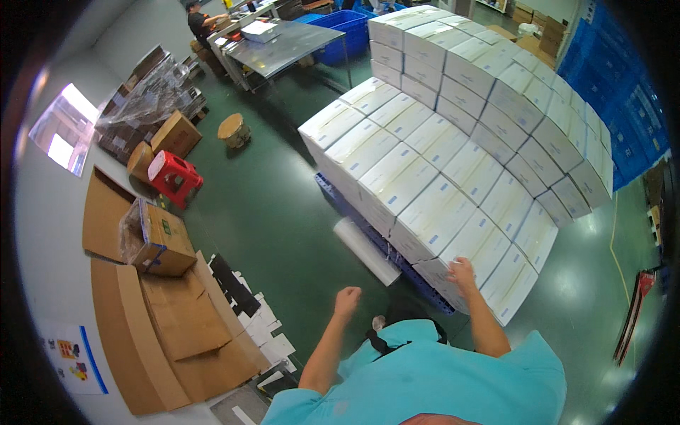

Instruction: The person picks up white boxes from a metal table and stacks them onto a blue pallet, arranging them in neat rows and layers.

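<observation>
White boxes (414,191) lie in rows on a blue pallet (433,296), with a taller block of boxes (496,92) stacked behind them. My right hand (462,275) is over the near edge of the lower boxes, its fingers curled in. A small pale bit shows at its fingertips, too small to name, and whether the hand touches the box is unclear. To the left, away from the boxes, my left hand (347,302) hangs in the air with its fingers closed and nothing seen in them. On the floor beside the pallet lies a roll of clear film (366,250).
Flattened cardboard (170,319), an open carton (161,237) and a red stool (174,177) line the left wall. A round stool (234,131) stands on the green floor. Farther back are a metal table (283,46), blue bins (340,32) and another person (202,25). Blue-wrapped stacks (623,99) stand right.
</observation>
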Action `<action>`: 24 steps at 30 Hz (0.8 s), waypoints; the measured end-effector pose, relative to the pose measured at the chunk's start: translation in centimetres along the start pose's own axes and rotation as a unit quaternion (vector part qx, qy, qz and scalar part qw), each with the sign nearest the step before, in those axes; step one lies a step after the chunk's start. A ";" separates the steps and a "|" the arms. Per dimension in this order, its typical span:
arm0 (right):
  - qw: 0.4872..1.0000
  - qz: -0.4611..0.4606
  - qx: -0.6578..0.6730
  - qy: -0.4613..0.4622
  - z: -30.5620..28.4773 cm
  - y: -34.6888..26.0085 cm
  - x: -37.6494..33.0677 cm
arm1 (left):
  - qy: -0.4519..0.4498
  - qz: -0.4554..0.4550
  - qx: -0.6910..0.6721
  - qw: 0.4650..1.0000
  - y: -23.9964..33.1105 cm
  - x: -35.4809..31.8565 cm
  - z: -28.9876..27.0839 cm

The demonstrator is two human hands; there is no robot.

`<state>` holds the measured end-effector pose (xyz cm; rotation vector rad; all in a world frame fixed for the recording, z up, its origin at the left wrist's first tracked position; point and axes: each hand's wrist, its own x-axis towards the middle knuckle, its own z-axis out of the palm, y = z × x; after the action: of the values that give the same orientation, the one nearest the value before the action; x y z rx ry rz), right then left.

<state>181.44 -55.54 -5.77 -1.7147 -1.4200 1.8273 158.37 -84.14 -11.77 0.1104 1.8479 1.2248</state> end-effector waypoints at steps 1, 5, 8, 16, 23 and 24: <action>0.992 0.026 0.094 -0.084 3.4 -0.4 0.7 | -0.005 -0.017 -0.006 1.000 -0.1 0.2 -1.4; 0.896 0.177 0.359 -0.191 16.3 -2.2 5.5 | -0.057 -0.070 -0.029 0.995 1.5 2.1 -8.2; 0.832 0.200 0.494 -0.154 23.6 -3.6 9.8 | -0.047 -0.085 -0.005 0.995 2.0 4.8 -15.4; 0.775 0.127 0.617 0.046 30.2 -7.5 14.9 | 0.115 -0.298 0.112 0.941 1.6 9.3 -33.6; 0.885 0.230 0.381 -0.139 36.5 -11.5 16.6 | -0.048 -0.050 0.341 0.937 14.2 32.3 -37.1; 0.886 0.230 0.381 -0.130 38.0 -12.4 16.6 | -0.065 -0.010 0.365 0.929 19.6 35.6 -34.9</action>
<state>138.82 -54.75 -13.09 -1.4634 -0.2169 2.4666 105.03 -80.52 -14.58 0.5644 2.0879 0.4443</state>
